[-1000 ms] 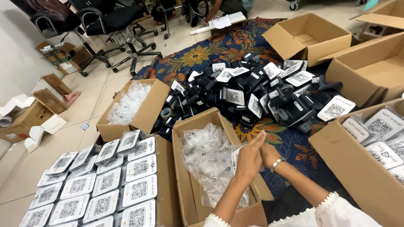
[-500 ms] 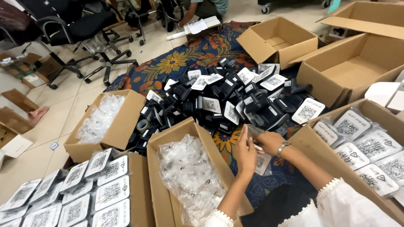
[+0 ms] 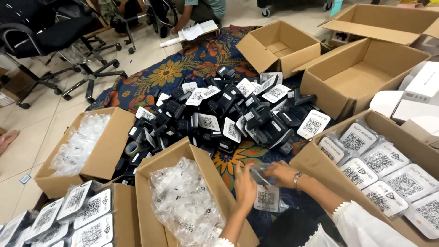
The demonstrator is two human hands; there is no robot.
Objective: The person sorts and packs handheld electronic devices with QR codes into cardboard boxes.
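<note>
My left hand (image 3: pixel 245 186) and my right hand (image 3: pixel 282 173) meet low in the head view over a clear plastic bag (image 3: pixel 259 174), both gripping it. A white card with a square code (image 3: pixel 266 198) lies just below, between my hands. A metal bracelet sits on my right wrist. Just left of my left hand stands a cardboard box of crumpled clear bags (image 3: pixel 183 201). Beyond my hands a pile of small black devices and white code cards (image 3: pixel 228 114) covers a flowered mat (image 3: pixel 183 68).
A box of bagged code cards (image 3: pixel 379 164) stands at my right, another (image 3: pixel 87 215) at bottom left. A second box of clear bags (image 3: pixel 82 142) is at left. Empty cardboard boxes (image 3: pixel 361 77) stand at the back right. Office chairs (image 3: pixel 55 41) and a seated person (image 3: pixel 201 9) are behind.
The view has swung right and down. My hands moved from the rim of the clear-bag box to the mat in front of me, holding a clear bag over a code card.
</note>
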